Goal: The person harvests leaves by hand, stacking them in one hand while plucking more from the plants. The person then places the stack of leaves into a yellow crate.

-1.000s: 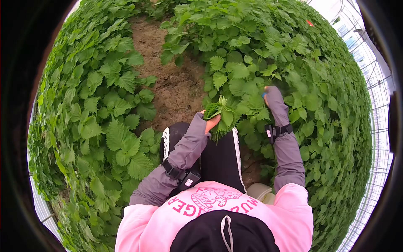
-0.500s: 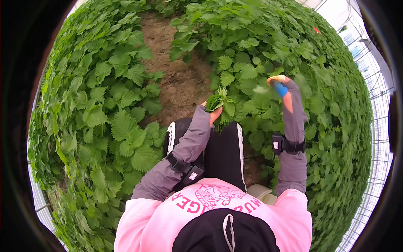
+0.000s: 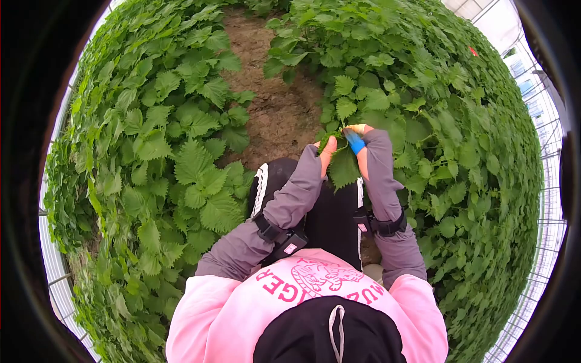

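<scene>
Left hand [image 3: 327, 156] fingers hold the leaf bunch [image 3: 344, 170] tight; right hand [image 3: 363, 147] fingers pinch its top. Best to press gently.

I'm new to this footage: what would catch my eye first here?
Mid-frame, the left hand grips a bunch of leaves, and the right hand, wearing a blue fingertip cover, meets it at the top. Dense leafy plants crowd both sides of a bare soil path running up the centre.
</scene>
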`<state>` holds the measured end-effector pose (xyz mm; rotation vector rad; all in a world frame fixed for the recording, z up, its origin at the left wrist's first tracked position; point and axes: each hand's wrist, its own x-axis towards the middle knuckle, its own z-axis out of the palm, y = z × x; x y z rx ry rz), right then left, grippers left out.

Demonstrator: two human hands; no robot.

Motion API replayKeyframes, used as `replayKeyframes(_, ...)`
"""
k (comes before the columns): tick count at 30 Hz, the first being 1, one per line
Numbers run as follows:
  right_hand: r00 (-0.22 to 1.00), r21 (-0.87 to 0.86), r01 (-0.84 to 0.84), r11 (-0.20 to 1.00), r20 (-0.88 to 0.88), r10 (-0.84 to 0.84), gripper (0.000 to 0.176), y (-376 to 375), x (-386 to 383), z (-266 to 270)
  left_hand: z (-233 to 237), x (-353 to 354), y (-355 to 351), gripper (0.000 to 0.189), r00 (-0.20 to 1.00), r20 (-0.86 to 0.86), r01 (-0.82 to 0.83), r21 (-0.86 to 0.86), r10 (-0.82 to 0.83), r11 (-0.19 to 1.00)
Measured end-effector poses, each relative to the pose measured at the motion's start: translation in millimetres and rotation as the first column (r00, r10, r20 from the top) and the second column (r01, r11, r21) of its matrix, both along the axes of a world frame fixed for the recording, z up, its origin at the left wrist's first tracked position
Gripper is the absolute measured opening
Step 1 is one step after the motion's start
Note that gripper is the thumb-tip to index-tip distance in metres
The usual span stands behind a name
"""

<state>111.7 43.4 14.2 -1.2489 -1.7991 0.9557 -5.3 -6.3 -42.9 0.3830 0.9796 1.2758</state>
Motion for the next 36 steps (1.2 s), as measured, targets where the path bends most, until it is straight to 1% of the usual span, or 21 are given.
replayKeyframes(2, 0.999, 0.054, 0.019, 0.998, 0.04, -0.021, 0.019, 1.7, -1.4, -5.5, -2.2, -0.9, -5.8, 0.039, 0.989, 0.137, -0.08, 0.133, 0.062, 0.988)
replayKeyframes(3, 0.999, 0.076, 0.012, 0.997, 0.042, -0.015, 0.019, 4.9, -1.7, -13.3, -2.0, 0.2, -7.0, 0.039, 0.989, 0.14, -0.068, 0.136, 0.049, 0.988)
replayKeyframes(5, 0.999, 0.1, 0.018, 0.995, 0.047, -0.023, 0.019, 7.2, -4.5, -16.6, 13.6, 0.0, -9.7, 0.034, 0.998, -0.042, -0.035, 0.3, 0.05, 0.953)
replayKeyframes(6, 0.999, 0.101, 0.011, 0.995, 0.042, -0.015, 0.019, 6.6, -7.9, -16.6, 16.5, -2.5, -6.4, 0.03, 0.995, -0.096, 0.052, 0.316, -0.023, 0.947)
replayKeyframes(7, 0.999, 0.101, 0.001, 0.995, 0.037, -0.005, 0.019, 7.6, -11.3, -16.6, 5.3, -6.0, -0.8, 0.03, 0.995, -0.095, 0.059, 0.317, -0.031, 0.947)
replayKeyframes(8, 0.994, 0.184, -0.029, 0.982, -0.098, 0.048, 0.018, 16.2, -16.9, -26.1, -10.4, -10.2, 5.8, 0.029, 0.98, -0.195, 0.034, 0.316, 0.029, 0.948)
replayKeyframes(9, 0.994, 0.185, -0.026, 0.982, -0.098, 0.045, 0.018, 21.2, -12.5, -29.2, -26.5, -13.2, 10.3, 0.028, 0.952, -0.293, 0.007, 0.317, 0.09, 0.949)
replayKeyframes(10, 0.955, -0.077, 0.014, 0.997, -0.296, -0.036, 0.018, 22.8, -9.7, -22.7, -20.7, -16.1, 9.7, 0.028, 0.965, -0.241, -0.025, 0.313, 0.104, 0.949)
replayKeyframes(11, 0.876, -0.337, 0.001, 0.941, -0.455, -0.164, 0.018, 25.8, -6.1, -19.3, -19.5, -19.4, 9.1, 0.028, 0.965, -0.24, -0.023, 0.311, 0.102, 0.95)
replayKeyframes(12, 0.759, -0.423, 0.003, 0.906, -0.589, -0.278, 0.018, 36.3, 0.7, -31.9, -19.4, -23.3, 8.3, 0.027, 0.97, -0.226, -0.02, 0.312, 0.095, 0.95)
replayKeyframes(15, 0.602, -0.558, 0.348, 0.753, -0.483, -0.636, 0.019, 53.9, 33.0, -59.4, -12.7, -31.0, 4.6, 0.027, 0.978, -0.19, -0.02, 0.317, 0.084, 0.948)
replayKeyframes(17, 0.532, -0.548, 0.517, 0.657, -0.396, -0.749, 0.02, 58.8, 63.5, -86.9, -10.6, -32.5, 2.8, 0.027, 0.987, -0.114, -0.083, 0.27, 0.118, 0.959)
replayKeyframes(19, 0.557, -0.544, 0.522, 0.657, -0.365, -0.746, 0.019, 58.7, 86.3, -103.5, -24.2, -34.1, 8.7, 0.027, 0.986, -0.138, -0.05, 0.269, 0.09, 0.962)
replayKeyframes(21, 0.707, -0.513, 0.488, 0.706, -0.242, -0.664, 0.019, 43.5, 85.9, -84.5, -30.0, -31.5, 10.0, 0.027, 0.985, -0.165, -0.011, 0.266, 0.056, 0.964)
replayKeyframes(23, 0.704, -0.509, 0.491, 0.707, -0.247, -0.666, 0.021, 45.6, 85.4, -92.8, -27.0, -19.9, 10.3, 0.027, 0.995, -0.099, -0.008, 0.207, 0.029, 0.978)
replayKeyframes(25, 0.609, -0.528, 0.413, 0.742, -0.446, -0.656, 0.023, 48.2, 78.4, -97.0, -27.6, -18.0, 12.5, 0.027, 0.998, -0.065, -0.009, 0.179, 0.021, 0.984)
replayKeyframes(26, 0.611, -0.53, 0.411, 0.742, -0.444, -0.656, 0.023, 47.7, 73.2, -93.4, -29.1, -18.8, 13.3, 0.027, 0.993, -0.117, 0.012, 0.213, 0.013, 0.977)
replayKeyframes(28, 0.868, -0.327, 0.439, 0.837, -0.086, -0.489, 0.026, 43.2, 60.4, -79.4, -30.4, -20.4, 13.0, 0.027, 0.985, -0.171, 0.035, 0.24, 0.007, 0.97)
replayKeyframes(29, 0.868, -0.33, 0.439, 0.836, -0.086, -0.489, 0.026, 41.3, 53.1, -70.2, -28.7, -21.1, 12.8, 0.026, 0.986, -0.164, 0.014, 0.244, 0.027, 0.97)
replayKeyframes(32, 0.873, -0.309, 0.486, 0.818, 0.137, -0.467, 0.03, 53.6, 43.9, -66.7, -32.8, -25.0, 14.0, 0.026, 0.982, -0.187, 0.014, 0.242, 0.032, 0.97)
replayKeyframes(36, 0.888, -0.35, 0.459, 0.816, 0.142, -0.438, 0.028, 81.2, 52.5, -97.6, -30.1, -27.1, 13.0, 0.025, 0.979, -0.204, 0.027, 0.208, 0.017, 0.978)
